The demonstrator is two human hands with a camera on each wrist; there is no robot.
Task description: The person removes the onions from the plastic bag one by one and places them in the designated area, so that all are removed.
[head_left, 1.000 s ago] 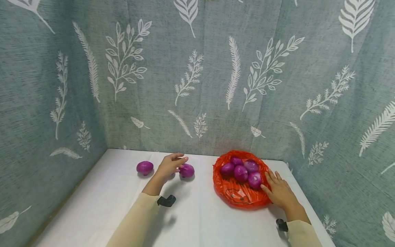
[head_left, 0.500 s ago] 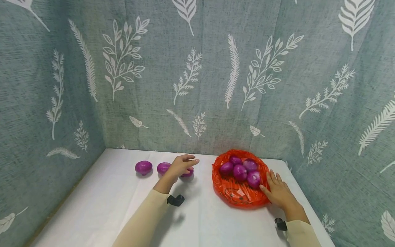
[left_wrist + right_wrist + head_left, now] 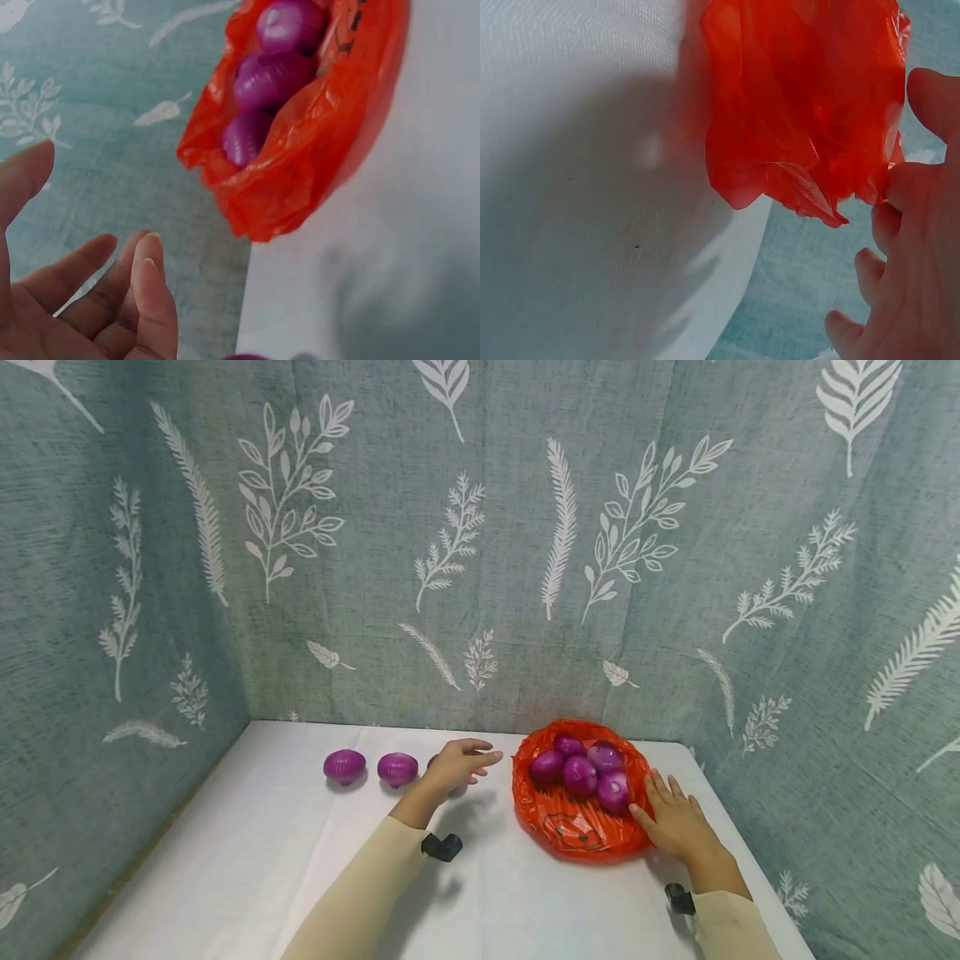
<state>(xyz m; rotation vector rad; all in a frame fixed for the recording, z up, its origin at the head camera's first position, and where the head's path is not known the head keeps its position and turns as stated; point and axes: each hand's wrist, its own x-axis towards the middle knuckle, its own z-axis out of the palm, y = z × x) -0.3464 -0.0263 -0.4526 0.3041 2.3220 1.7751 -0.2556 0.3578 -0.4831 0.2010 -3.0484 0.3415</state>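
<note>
Two red onions (image 3: 345, 767) stand apart in a row on the left of the table, a third (image 3: 432, 761) mostly hidden behind my left hand (image 3: 457, 766). That hand hovers above the table with loosely bent fingers and holds nothing. In the left wrist view its fingers (image 3: 154, 292) are apart from the bag. An orange-red plastic bag (image 3: 573, 839) lies with its mouth spread wide and several red onions (image 3: 580, 775) inside. At the bag's right side, my right hand (image 3: 678, 822) rests with spread fingers against the rim.
A white cloth (image 3: 480, 893) covers the table. Behind and at both sides hangs a grey-green curtain (image 3: 510, 568) with white leaf prints; the bag sits near the back edge.
My left hand has moved right, from over the middle onion to in front of the rightmost loose one, uncovering the middle onion. My right hand stays by the bag.
</note>
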